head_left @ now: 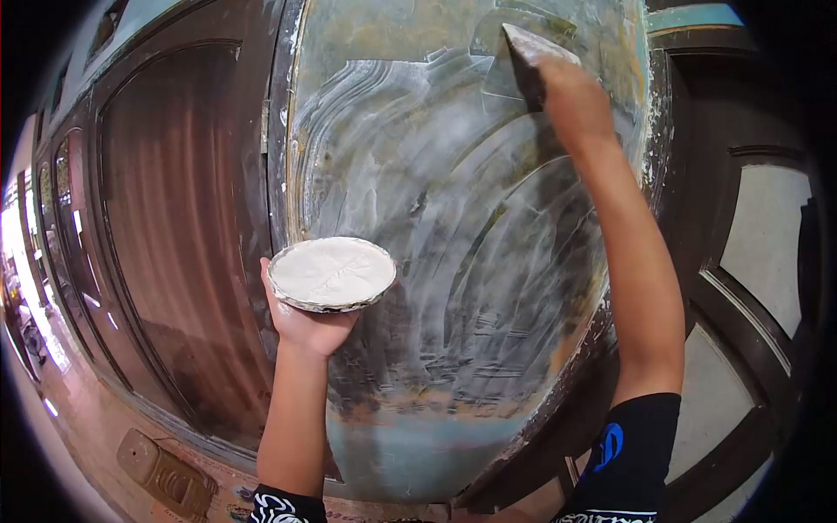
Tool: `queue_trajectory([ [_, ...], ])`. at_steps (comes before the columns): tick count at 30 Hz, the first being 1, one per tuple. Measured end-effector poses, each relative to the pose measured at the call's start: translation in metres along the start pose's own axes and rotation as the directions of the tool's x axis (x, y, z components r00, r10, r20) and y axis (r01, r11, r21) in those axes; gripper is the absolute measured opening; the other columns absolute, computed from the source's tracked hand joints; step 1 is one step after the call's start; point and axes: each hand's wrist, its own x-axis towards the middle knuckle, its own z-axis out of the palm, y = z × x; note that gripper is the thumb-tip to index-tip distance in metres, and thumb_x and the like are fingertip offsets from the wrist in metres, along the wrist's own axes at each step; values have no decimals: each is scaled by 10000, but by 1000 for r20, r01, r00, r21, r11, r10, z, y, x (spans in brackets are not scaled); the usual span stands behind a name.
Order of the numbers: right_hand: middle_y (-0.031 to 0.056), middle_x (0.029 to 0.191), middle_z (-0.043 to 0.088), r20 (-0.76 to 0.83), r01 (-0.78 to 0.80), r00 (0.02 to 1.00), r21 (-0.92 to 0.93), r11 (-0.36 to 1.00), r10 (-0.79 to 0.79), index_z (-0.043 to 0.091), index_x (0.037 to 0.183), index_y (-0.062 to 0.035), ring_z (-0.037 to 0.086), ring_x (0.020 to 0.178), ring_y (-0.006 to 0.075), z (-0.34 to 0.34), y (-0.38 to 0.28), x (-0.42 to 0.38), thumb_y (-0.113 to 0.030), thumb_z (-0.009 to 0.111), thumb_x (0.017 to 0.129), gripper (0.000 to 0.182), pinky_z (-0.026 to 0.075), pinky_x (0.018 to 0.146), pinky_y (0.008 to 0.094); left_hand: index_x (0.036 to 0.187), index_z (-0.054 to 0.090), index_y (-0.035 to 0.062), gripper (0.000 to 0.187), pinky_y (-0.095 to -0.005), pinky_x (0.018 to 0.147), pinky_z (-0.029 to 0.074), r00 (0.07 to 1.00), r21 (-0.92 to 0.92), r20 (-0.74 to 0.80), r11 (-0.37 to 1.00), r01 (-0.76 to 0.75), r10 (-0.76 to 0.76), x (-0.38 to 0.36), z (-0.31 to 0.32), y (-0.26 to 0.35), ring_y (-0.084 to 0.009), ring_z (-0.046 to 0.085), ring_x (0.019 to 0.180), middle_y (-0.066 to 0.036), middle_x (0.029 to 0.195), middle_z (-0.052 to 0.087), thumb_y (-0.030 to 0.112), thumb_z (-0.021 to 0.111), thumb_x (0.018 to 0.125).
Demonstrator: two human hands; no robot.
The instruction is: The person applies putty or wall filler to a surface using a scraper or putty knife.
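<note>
While the right hand (571,100) is raised high against the wall (453,261), a flat scraper (534,52) is gripped in its closed fingers, the blade pressed to the plaster near the top of the panel. The blade is seen as a thin, pale wedge, its edge smeared with white filler. The wall is shown as a tall, blue-green panel, worn to bare patches and covered with broad, curved, overlapping strokes of thin white putty; the coat looks streaky and half transparent. Along the bottom a band of cleaner blue paint is left, with rusty orange flecks above it.

A round, shallow dish (332,274) is held level on the upturned left hand (307,318), lower and to the left, the fingers curled up round its far rim. It is filled to the brim with smooth white putty, scored by a few shallow grooves; its rim appears to be metal, crusted with dried filler.

To the left, a dark brown wooden door (174,244) with an arched panel is seen; to the right, dark frames with pale panes (767,244). Black sleeves with white and blue printing are worn; the lettering is cut off at the frame's edge and cannot be read.
</note>
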Motion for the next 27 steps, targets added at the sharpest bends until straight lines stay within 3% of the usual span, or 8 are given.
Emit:
queue_trajectory([
  [6,193,1007,680,53,426,901,83,901,-431,675,1039,101,671,949,304,-22,-127,-111,-90,628,750,350,577,823,370,1395,529,141,839,-577,1100,374,1000,10,-1,1000,-12,12,-10,-4,12,-379,500,1303,-113,1424,541,791,377,886],
  [8,203,1140,673,163,377,899,182,908,-406,672,1073,67,655,1113,325,-50,-139,-124,-82,625,796,318,558,912,378,1406,518,139,831,-581,1103,372,999,30,-21,999,-43,44,-12,-5,19,-382,491,1313,-116,1435,530,779,379,894],
  [9,203,1061,682,104,349,923,176,920,-370,665,1047,71,672,1035,324,-57,-132,-113,-73,616,796,294,564,871,386,1520,284,-5,999,-763,1119,222,993,-17,33,994,-111,112,-10,-5,19,-628,283,1364,-324,1543,285,751,413,879],
  [10,204,982,691,49,320,942,171,932,-332,658,1021,76,689,956,323,-61,-119,-98,-65,606,796,271,570,830,395,1520,284,-5,999,-763,1119,222,993,-18,34,994,-111,112,-11,-5,20,-628,283,1364,-324,1543,285,751,413,879],
  [12,186,994,696,-68,218,975,112,970,-211,645,1049,30,682,940,332,-61,-75,-58,-45,569,835,239,563,802,416,1430,489,123,833,-593,1121,351,998,10,4,997,-70,70,-16,-5,21,-395,457,1348,-129,1472,491,760,383,905],
  [17,148,1015,695,27,1,1000,22,1000,-1,639,1072,-33,661,945,348,-25,-17,-49,-29,537,848,246,551,801,413,1422,496,130,841,-590,1126,344,998,-11,-2,998,-68,68,-23,-8,9,-396,464,1334,-122,1451,509,774,387,892],
  [21,138,977,662,55,348,934,89,933,-353,650,1017,25,663,974,309,-42,-99,-126,-93,603,794,256,561,804,367,1412,509,140,830,-585,1120,350,999,-23,5,998,-50,50,-45,-17,-7,-388,474,1323,-116,1443,519,775,392,891],
  [27,155,946,680,114,78,984,426,902,-139,657,1051,6,687,888,332,-117,-134,-165,-24,630,822,232,552,773,375,1401,527,152,826,-580,1107,364,999,-8,-30,1000,-28,28,-69,-36,-33,-381,478,1329,-104,1444,525,786,391,889],
])
